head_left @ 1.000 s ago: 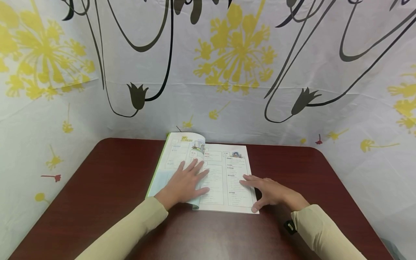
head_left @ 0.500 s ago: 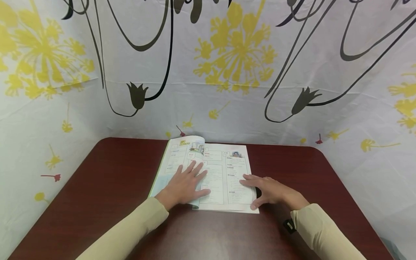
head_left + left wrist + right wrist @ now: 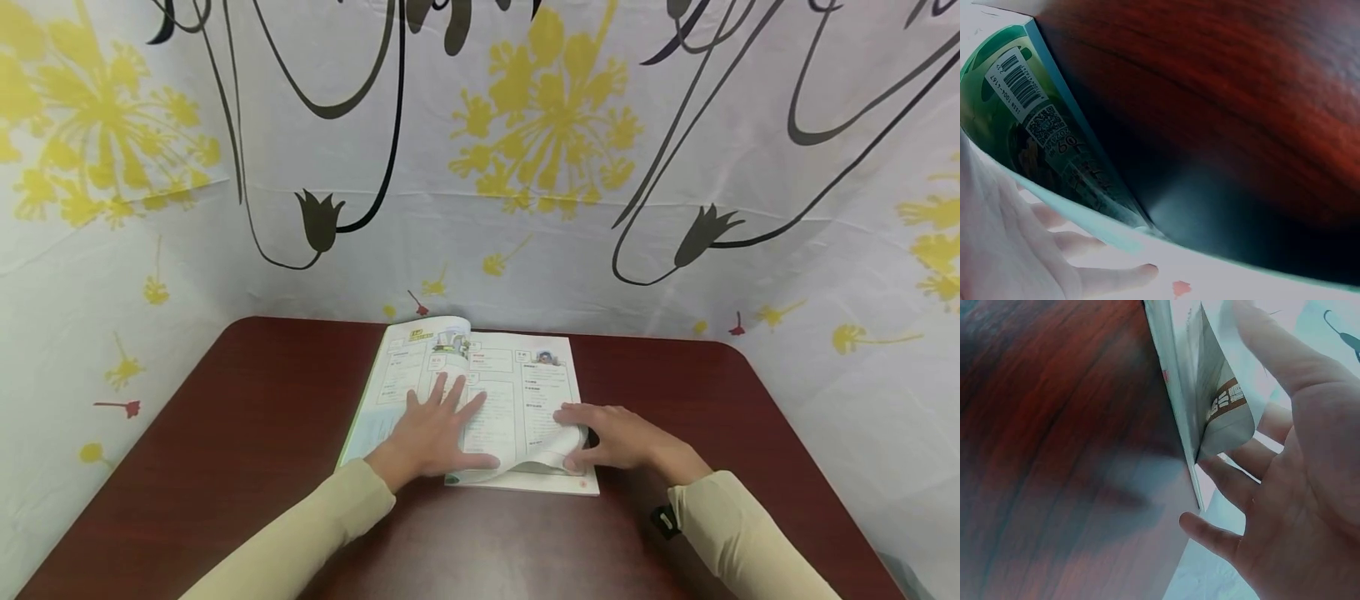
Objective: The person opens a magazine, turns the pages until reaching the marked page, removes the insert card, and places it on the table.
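Observation:
An open magazine (image 3: 491, 417) lies on the table, its left pages bulging upward near the middle. My left hand (image 3: 431, 437) rests on it with fingers spread, across the left page and the fold. At the lower right corner, my right hand (image 3: 618, 437) holds a page (image 3: 551, 450) between thumb and fingers, and the page's lower edge curls up from the sheets beneath. The right wrist view shows this curled page (image 3: 1229, 415) beside the thumb. In the left wrist view, the magazine's green cover (image 3: 988, 119) with a barcode faces the camera, near the left hand (image 3: 1016, 231).
The dark red wooden table (image 3: 247, 433) extends on both sides of the magazine. Behind it hangs a white cloth (image 3: 420, 167) printed with yellow and grey flowers. A black band (image 3: 665, 522) sits at the right wrist.
The right thumb has moved in toward the fingers and the right page's lower corner has curled up. The left hand has shifted slightly, its thumb moving right and down.

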`<act>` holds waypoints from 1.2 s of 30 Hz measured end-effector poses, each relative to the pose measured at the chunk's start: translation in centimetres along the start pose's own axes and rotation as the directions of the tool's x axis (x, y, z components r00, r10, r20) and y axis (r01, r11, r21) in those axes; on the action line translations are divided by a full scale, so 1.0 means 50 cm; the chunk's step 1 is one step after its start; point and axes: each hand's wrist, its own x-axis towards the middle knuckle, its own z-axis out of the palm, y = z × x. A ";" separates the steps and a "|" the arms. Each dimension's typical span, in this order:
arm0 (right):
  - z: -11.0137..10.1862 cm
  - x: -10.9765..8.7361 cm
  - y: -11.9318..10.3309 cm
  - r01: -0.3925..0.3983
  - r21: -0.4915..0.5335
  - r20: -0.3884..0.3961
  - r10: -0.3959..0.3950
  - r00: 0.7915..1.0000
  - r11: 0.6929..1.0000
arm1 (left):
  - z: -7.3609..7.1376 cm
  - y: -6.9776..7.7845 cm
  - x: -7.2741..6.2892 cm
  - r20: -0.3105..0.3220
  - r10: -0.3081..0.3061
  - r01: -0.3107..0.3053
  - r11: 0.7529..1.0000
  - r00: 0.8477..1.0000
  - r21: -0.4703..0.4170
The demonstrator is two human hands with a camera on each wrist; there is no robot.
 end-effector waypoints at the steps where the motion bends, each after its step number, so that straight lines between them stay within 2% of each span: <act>1: -0.001 0.001 -0.001 -0.001 0.002 -0.010 0.001 1.000 1.000 | -0.001 0.001 0.000 0.003 0.000 0.000 1.000 1.000 0.009; 7: -0.009 0.009 -0.005 -0.012 0.008 -0.073 0.012 0.997 1.000 | -0.005 0.007 -0.004 0.012 -0.002 0.002 1.000 1.000 0.016; 13: -0.019 0.010 -0.008 -0.006 0.011 -0.098 0.007 0.995 1.000 | -0.007 0.007 -0.005 0.015 0.001 -0.001 1.000 1.000 0.002; 22: -0.026 0.006 -0.003 -0.050 0.025 -0.095 0.053 0.994 0.998 | -0.008 0.001 -0.009 0.009 0.007 -0.007 1.000 1.000 0.001; 28: -0.034 -0.002 0.000 -0.049 0.047 -0.107 0.054 0.993 0.998 | -0.007 0.000 -0.009 0.018 0.003 -0.002 1.000 1.000 -0.003; 36: -0.061 -0.021 0.013 -0.058 0.129 -0.116 0.073 0.990 0.990 | -0.008 -0.002 -0.010 0.005 0.011 -0.011 1.000 1.000 -0.001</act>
